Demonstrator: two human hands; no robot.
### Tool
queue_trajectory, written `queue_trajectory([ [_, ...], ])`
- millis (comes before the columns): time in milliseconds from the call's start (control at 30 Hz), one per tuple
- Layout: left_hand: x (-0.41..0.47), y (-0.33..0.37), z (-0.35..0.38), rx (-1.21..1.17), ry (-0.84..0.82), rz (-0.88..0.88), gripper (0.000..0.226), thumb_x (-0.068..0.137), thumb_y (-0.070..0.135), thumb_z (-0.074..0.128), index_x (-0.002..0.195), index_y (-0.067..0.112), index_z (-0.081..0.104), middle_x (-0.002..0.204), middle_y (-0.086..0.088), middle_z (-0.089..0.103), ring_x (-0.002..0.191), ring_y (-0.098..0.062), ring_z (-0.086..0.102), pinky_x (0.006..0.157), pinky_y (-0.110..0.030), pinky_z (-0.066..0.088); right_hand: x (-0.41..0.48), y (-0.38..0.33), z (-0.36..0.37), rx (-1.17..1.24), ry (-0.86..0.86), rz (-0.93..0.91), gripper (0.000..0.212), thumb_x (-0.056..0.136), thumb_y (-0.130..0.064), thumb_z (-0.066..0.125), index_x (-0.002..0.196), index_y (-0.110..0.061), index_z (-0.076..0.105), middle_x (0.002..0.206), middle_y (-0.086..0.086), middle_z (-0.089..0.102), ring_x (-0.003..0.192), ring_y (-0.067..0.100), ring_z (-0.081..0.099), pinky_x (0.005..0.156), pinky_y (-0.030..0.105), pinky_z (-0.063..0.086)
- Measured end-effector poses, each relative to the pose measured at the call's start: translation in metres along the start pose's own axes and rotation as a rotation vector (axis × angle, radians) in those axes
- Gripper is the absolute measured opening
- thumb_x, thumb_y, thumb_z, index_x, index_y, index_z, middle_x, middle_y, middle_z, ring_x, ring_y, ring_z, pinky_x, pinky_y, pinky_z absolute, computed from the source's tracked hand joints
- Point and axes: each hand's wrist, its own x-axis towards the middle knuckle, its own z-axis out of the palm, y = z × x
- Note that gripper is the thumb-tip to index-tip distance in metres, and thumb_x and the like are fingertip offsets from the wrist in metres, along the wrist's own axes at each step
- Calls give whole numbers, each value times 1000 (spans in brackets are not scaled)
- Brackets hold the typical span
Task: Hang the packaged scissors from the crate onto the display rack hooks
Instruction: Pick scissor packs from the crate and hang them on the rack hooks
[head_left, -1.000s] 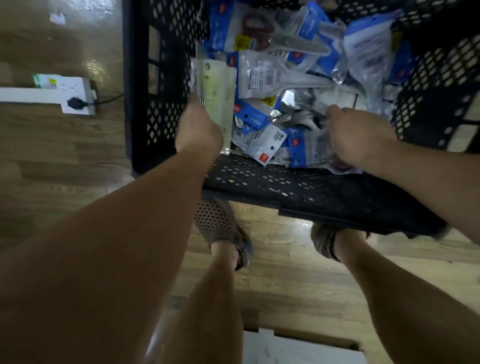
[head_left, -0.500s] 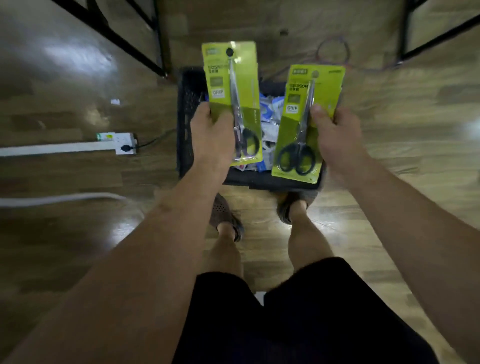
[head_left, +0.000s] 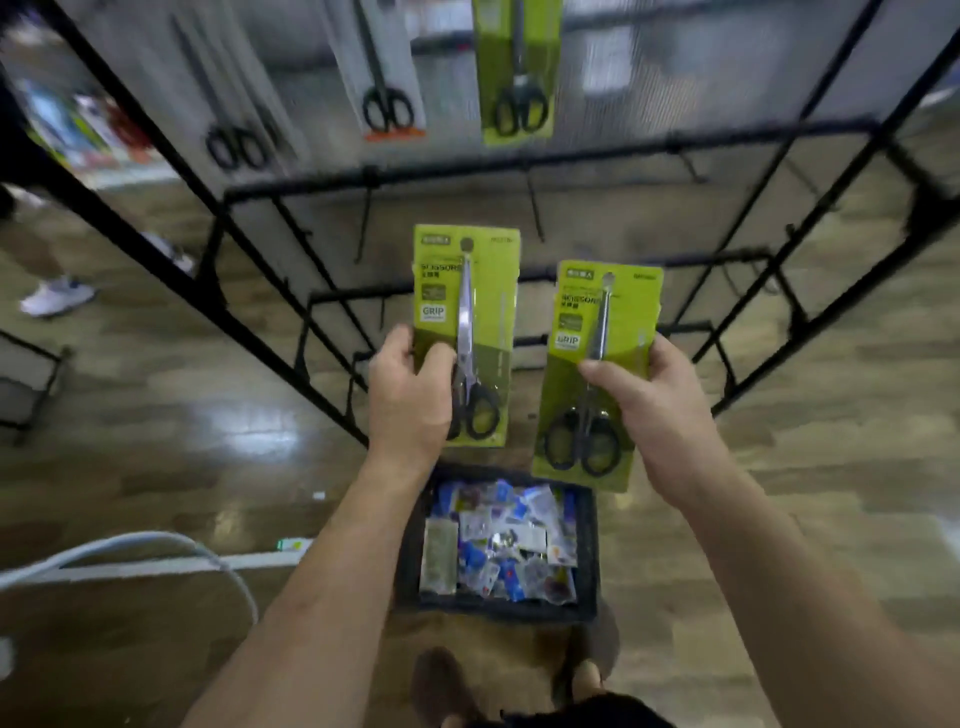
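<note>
Above one crate (head_left: 498, 609), two hands (head_left: 410, 395) (head_left: 660, 415) grip two scissors packs (head_left: 485, 291) (head_left: 623, 312).

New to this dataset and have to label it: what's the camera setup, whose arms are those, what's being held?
There is no machine here. A person works with bare hands, and one wide-angle camera worn on their head looks forward and down, so both arms enter from the bottom edge.

The left hand grips a bright green cardboard pack of black-handled steel scissors. The right hand grips a second matching green scissors pack. Both packs are held upright in the air, apart from each other.

Below them, on the wooden floor, stands a black plastic crate full of mixed blue and white packets. Ahead is a black metal display rack with bare hooks. Higher up, another green scissors pack already hangs there.

The picture is blurred, so the small print cannot be read.
</note>
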Motion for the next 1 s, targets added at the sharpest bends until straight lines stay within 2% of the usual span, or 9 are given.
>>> queue_trajectory([
  [100,-12,60,4,-51,6,90,11,89,10,56,93,1,62,74,-11,59,64,-25,51,58,-43,43,-9,-61,-10,15,-48,-105,25,91,1,70,105,-19,69,94,-7,79,88,9,75,74,18,57],
  [167,-22,92,8,-89,11,137,9,90,10,57,91,4,64,77,-11,61,68,-26,52,60,-48,46,-16,-89,-19,29,-80,-145,25,92,-1,69,111,-18,69,98,-4,79,93,13,75,81,24,59],
  [267,-36,120,17,-143,52,187,11,96,-3,56,89,-1,65,70,-3,63,64,-18,54,55,-27,45,-24,-112,-33,28,-114,-172,23,95,-5,67,111,-21,71,99,-3,79,94,15,75,86,31,57],
  [367,-49,136,22,-149,59,204,14,97,-4,56,89,0,67,63,5,62,53,-5,51,48,-14,41,-27,-126,-42,13,-147,-198,22,94,-4,67,109,-20,72,97,-4,79,93,12,74,79,22,54],
  [433,-53,142,22,-168,68,193,16,98,0,56,89,5,67,64,4,60,56,-9,48,47,-13,39,-27,-134,-46,-19,-145,-217,22,93,-2,67,107,-19,73,96,-3,79,94,15,74,78,20,54],
  [500,-55,147,18,-168,75,199,16,99,4,55,89,8,68,67,-1,59,61,-15,46,49,-15,38,-27,-141,-47,-40,-129,-234,21,94,-3,67,107,-18,74,96,-1,79,95,20,74,85,30,56],
  [667,-55,162,-5,-157,5,252,16,100,9,56,92,9,70,86,-9,72,73,-14,60,68,-25,48,-42,-155,-35,-29,-102,-261,16,95,-14,70,108,-23,74,97,-1,80,94,22,75,90,43,57],
  [867,-45,163,-55,-182,-67,304,14,101,12,57,98,2,66,96,-23,67,78,-21,55,71,-33,42,-66,-162,3,-20,-60,-277,14,95,-13,70,105,-22,74,97,-1,80,92,21,76,86,39,58],
  [1000,-40,155,-79,-163,-83,299,16,101,12,57,91,12,69,87,-11,70,77,-16,57,67,-25,43,-76,-163,23,-20,-31,-289,16,96,-12,68,103,-26,72,94,-5,80,86,15,76,78,33,59],
])
